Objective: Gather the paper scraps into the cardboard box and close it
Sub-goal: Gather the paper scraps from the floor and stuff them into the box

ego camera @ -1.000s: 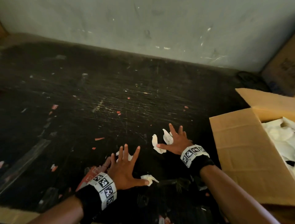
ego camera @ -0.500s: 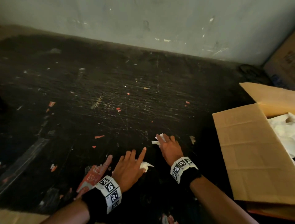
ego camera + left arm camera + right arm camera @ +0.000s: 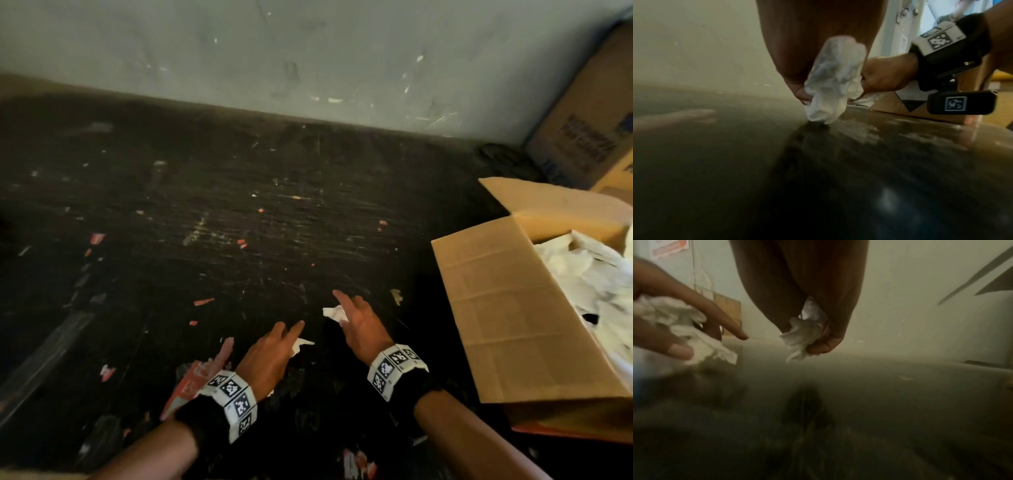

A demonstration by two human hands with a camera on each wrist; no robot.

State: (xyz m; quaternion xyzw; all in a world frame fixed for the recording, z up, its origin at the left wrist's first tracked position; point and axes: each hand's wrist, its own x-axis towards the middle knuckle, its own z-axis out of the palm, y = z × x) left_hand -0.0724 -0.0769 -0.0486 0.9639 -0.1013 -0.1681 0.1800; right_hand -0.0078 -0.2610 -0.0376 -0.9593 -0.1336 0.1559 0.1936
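Observation:
My left hand [image 3: 270, 356] grips a crumpled white paper scrap [image 3: 301, 343], which hangs from the fingers just above the dark floor in the left wrist view [image 3: 833, 81]. My right hand [image 3: 359, 322] holds another white scrap [image 3: 335, 313], bunched in its curled fingers in the right wrist view [image 3: 805, 334]; its index finger sticks out. The open cardboard box [image 3: 513, 318] lies at the right, with white paper [image 3: 589, 274] filling it and its flaps spread out.
Small red and white bits are scattered over the dark scratched floor [image 3: 239, 222]. A red printed scrap [image 3: 191, 383] lies under my left wrist. A second cardboard box [image 3: 589, 120] stands in the far right corner against the pale wall [image 3: 308, 51].
Both hands went from spread flat over the scraps to curled round them, and the scraps are off the floor in my fingers.

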